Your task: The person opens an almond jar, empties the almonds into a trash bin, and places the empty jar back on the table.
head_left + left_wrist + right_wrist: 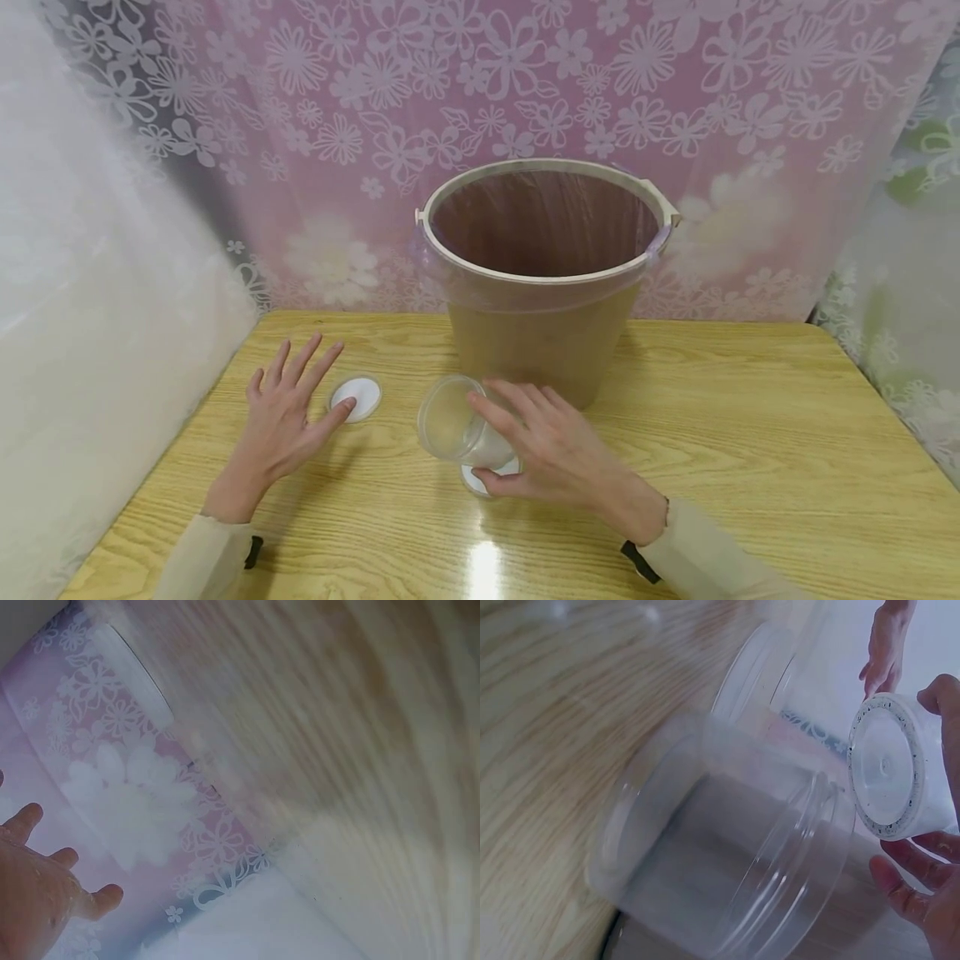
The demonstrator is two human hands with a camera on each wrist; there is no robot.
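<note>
In the head view my left hand [283, 421] hovers with spread fingers, its thumb overlapping a white disc with a clear rim [360, 392]; contact cannot be told. My right hand [558, 446] grips a clear plastic jar [442, 425], tilted with its round mouth to the left. A second white disc [508, 468] shows beneath, partly hidden by the jar and thumb. In the right wrist view a white round base with a speckled ring [885, 769] sits between the fingers and thumb. A clear jar with a ridged neck [720, 847] appears in front of it; how the two relate is unclear.
A large beige bucket [525, 342] lined with a thin bag stands behind the right hand. All this is on a wood-grain table [750, 433]. A pink flowered curtain [360, 133] hangs behind, with pale sheeting [97, 292] along the left side.
</note>
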